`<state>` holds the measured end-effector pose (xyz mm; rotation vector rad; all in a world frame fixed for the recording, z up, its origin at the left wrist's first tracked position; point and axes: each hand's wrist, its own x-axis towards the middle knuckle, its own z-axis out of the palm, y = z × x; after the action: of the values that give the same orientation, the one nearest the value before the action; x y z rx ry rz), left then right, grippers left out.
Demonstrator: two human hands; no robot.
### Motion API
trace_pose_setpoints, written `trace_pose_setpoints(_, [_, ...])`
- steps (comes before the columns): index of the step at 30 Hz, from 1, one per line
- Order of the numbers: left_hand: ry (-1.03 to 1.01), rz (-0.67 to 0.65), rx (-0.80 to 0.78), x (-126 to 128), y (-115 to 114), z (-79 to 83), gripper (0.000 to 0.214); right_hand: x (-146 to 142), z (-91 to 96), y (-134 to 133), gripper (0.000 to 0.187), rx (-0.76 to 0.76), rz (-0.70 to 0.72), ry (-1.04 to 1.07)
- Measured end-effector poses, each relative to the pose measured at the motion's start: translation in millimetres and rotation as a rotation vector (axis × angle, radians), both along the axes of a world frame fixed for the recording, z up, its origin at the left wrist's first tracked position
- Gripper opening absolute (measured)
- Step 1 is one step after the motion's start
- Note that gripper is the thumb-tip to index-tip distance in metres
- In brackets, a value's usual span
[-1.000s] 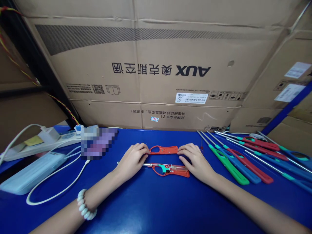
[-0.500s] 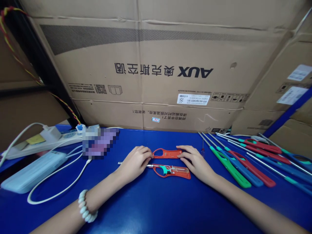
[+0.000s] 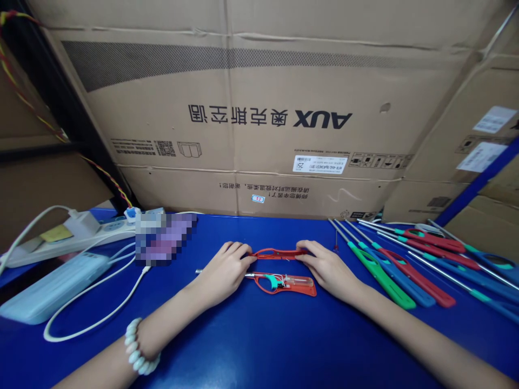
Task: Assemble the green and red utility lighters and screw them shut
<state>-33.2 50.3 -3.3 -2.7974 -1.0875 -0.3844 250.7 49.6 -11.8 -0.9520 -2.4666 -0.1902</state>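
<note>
Between my two hands is a red lighter casing half (image 3: 279,254), tilted on its edge. My left hand (image 3: 232,265) pinches its narrow end by the finger loop; my right hand (image 3: 320,262) grips the wide end. Just nearer to me lies an opened lighter (image 3: 300,283) in its other red casing half, with a green trigger (image 3: 272,281), a clear fuel tank and white wires showing. Its metal tube (image 3: 198,272) runs left, partly hidden by my left hand.
Several long-necked lighters in green (image 3: 383,275), blue and red lie at right, near a thin screwdriver-like tool (image 3: 336,241). A power bank (image 3: 60,289), white cable (image 3: 97,327) and power strip (image 3: 24,251) lie at left. A large cardboard sheet (image 3: 267,70) stands behind the blue table (image 3: 251,346).
The red casing half has been lifted and turned up on its edge by both hands, so its inside shows less. The opened lighter stays in place.
</note>
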Motion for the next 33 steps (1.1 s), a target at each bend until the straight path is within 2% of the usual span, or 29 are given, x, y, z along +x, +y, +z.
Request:
trace_pose_setpoints(5, [-0.035,0.000,0.006,0.0,-1.0,1.3,0.021,-0.9,0.5,-1.3,0.030,0.071,0.020,-0.080])
trace_pose_setpoints(9, [-0.104,0.039,-0.016,2.1,-2.3,3.7,0.015,0.9,-3.3,-0.1,0.030,0.175,0.015,-0.061])
trace_pose_setpoints(13, [-0.176,0.041,-0.028,3.0,-3.0,4.4,0.027,1.4,-2.3,-2.8,0.030,0.338,-0.005,0.019])
trace_pose_setpoints(19, [-0.376,0.055,-0.091,0.9,-5.1,8.5,0.036,-4.3,10.0,-18.4,0.031,0.476,0.152,0.105])
trace_pose_setpoints(23, [-0.458,-0.013,-0.235,0.3,-5.3,9.3,0.036,-6.8,14.0,-29.5,0.040,0.473,0.242,0.208])
trace_pose_setpoints(27, [-0.512,-0.058,-0.411,1.9,-6.2,10.6,0.034,-6.5,14.0,-34.0,0.048,0.431,0.228,0.278])
trace_pose_setpoints(31, [-0.675,-0.113,-0.582,2.1,-5.1,15.8,0.035,-4.4,13.1,-32.5,0.036,0.476,0.182,0.272])
trace_pose_setpoints(33, [-0.710,-0.150,-0.701,0.7,-2.7,18.1,0.036,-3.4,12.5,-31.1,0.029,0.438,0.155,0.275])
